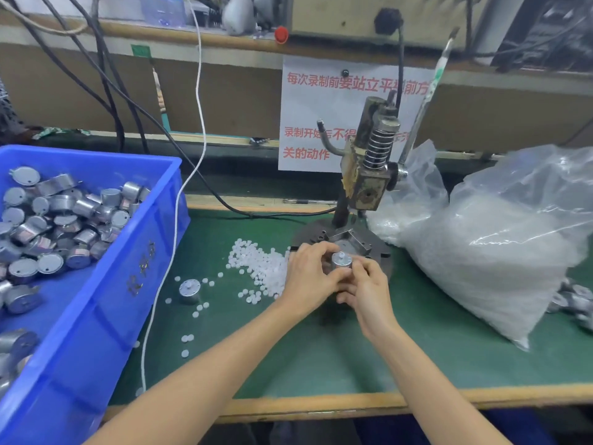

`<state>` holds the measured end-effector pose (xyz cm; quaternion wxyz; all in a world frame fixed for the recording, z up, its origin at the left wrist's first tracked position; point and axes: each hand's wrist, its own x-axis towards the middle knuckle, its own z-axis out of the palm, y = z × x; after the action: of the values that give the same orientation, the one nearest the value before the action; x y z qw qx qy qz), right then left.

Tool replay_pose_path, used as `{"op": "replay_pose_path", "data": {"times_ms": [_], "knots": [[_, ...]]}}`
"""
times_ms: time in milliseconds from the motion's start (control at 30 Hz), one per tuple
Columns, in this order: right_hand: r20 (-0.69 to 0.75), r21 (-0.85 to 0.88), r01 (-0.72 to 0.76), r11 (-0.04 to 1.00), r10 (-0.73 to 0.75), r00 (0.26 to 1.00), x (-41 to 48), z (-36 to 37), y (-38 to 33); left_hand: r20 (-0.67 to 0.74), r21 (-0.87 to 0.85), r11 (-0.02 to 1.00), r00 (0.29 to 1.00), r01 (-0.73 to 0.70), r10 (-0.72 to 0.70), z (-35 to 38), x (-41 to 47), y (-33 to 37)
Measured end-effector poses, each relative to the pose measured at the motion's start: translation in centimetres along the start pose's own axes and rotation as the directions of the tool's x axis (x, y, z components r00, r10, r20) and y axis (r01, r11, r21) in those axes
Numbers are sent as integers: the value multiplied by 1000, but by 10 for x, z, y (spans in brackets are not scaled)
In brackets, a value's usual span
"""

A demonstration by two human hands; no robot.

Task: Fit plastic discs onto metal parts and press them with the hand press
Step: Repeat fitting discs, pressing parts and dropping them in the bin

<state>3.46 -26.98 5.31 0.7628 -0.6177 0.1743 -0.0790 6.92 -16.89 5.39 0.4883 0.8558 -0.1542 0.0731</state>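
The green-topped bench carries the hand press, which stands toward its back edge. Well to the left of the press sits a blue crate holding a heap of metal parts, small silver cans lying at all angles. Just right of the press, touching its base, slumps a large clear bag packed with white plastic pieces. Behind the press hangs a white paper sign with red characters. In front of the press base, the left hand and the right hand meet, both with fingers curled in a narrow pinch round one metal part, which they hold upright just above the front edge of the round base plate. To the front left of the press, beside the left hand, lies a loose pile of plastic discs, with strays scattered farther left. Among those strays stands a spare metal part, upright on the mat. On top of the held part sits a single white plastic disc; whether it is fully seated cannot be told.
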Motion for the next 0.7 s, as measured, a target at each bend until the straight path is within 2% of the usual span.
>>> {"op": "replay_pose_path", "data": {"times_ms": [167,300,400,467,533,567,600,700], "knots": [[14,-133,48,990,-46,999,6,-21,-6,-39,255,964,996,-70,82,22,40,-4],[-8,-192,87,978,-90,996,14,-33,-7,-46,254,967,998,-30,43,27,56,-8],[-39,-263,195,945,-212,977,22,-35,-18,-17,256,966,999,-37,43,27,60,-8],[-55,-301,333,894,-364,930,30,-31,-41,-16,256,966,999,-38,44,26,61,-9],[-115,-343,473,811,-536,836,43,-23,-80,-22,246,969,999,-35,42,26,61,-9],[-158,-336,515,789,-586,795,53,-19,-103,-23,237,971,999,-33,40,26,61,-8],[-186,-300,526,796,-590,786,64,-15,-127,-24,228,973,999,-29,35,26,60,-8],[-87,-153,422,894,-438,895,92,-5,-186,-26,202,979,999,-22,28,26,59,-10]]}}
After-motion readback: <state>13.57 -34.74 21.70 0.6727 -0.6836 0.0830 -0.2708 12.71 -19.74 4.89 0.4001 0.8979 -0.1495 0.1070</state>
